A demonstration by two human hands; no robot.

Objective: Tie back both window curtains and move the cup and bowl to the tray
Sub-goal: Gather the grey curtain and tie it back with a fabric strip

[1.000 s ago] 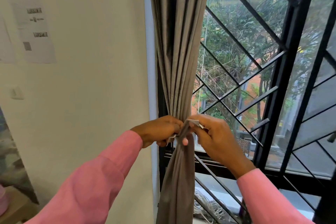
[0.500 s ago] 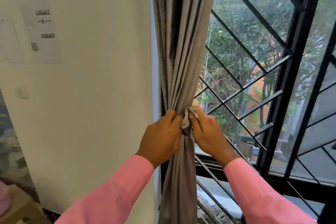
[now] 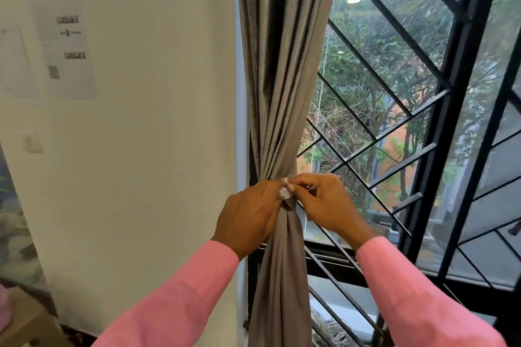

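Note:
A grey curtain hangs gathered into a narrow bunch at the left edge of the window. A pale tieback wraps the bunch at its narrowest point. My left hand grips the bunch and the tieback from the left. My right hand pinches the tieback's end from the right, fingertips meeting the left hand's. Cup, bowl and tray are out of view.
A black diagonal window grille fills the right side. A white wall with paper notices stands to the left. A wooden surface with a pink object shows at the bottom left corner.
Both hands have shifted slightly upward along the curtain bunch and drawn closer together at the tieback. The view has tilted a little.

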